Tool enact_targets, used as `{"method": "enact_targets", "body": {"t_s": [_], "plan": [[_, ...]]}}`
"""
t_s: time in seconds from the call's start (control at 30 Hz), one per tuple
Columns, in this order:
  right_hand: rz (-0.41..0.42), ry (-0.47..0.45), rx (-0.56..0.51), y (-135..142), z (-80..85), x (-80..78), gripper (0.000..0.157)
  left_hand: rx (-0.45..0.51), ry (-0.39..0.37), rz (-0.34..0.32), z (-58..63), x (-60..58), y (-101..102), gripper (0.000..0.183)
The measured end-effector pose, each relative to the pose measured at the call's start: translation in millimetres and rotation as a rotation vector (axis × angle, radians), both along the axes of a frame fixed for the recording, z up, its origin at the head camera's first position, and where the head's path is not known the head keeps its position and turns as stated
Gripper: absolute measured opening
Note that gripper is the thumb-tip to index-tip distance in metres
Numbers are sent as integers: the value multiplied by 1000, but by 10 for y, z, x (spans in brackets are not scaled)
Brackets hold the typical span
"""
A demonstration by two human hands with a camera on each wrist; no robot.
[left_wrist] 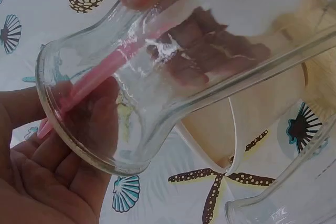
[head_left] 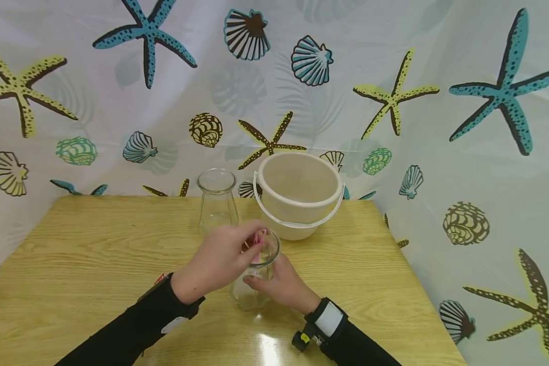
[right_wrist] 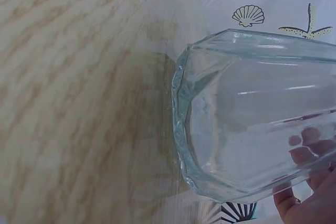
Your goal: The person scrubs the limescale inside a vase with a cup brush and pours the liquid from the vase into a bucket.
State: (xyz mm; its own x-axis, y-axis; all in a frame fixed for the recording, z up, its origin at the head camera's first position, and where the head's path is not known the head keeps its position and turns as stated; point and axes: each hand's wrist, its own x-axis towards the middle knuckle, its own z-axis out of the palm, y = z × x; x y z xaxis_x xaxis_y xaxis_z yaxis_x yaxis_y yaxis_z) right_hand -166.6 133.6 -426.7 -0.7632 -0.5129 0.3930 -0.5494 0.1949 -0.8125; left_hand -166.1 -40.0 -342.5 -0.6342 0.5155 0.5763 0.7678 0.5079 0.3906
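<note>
My right hand [head_left: 283, 287] grips a clear glass vase [head_left: 249, 297] around its side. The vase has flat facets and a flared round rim; its thick base [right_wrist: 184, 124] is close to the wooden table in the right wrist view. Over the vase's mouth, my left hand [head_left: 219, 259] pinches a slim pink stick [left_wrist: 97, 80]. Part of the stick lies inside the neck and shows through the glass, and its upper end sticks out past the rim. Through the glass, right-hand fingers [right_wrist: 310, 148] are visible pressed along the vase's wall.
A second glass vase [head_left: 217, 208] stands upright behind my left hand. To its right is a cream bucket [head_left: 297, 213] with a white handle hanging at the front. A curtain [head_left: 274, 91] printed with starfish and shells borders the wooden table [head_left: 100, 254] at the back and right.
</note>
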Motion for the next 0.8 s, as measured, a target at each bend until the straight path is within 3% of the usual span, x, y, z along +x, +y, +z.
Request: {"method": "enact_targets", "body": {"t_s": [0.23,0.5,0.8], "plan": [[33,21,-5,-10,5,-22,67,-86,-36,-16,-19,36,46,7],[18,44,0,-10,15,-8,60,-154,40,-2,19,76,76,7],[10,54,-12,-39,25,2,69,-131,112,31,36,96,26,5]]}}
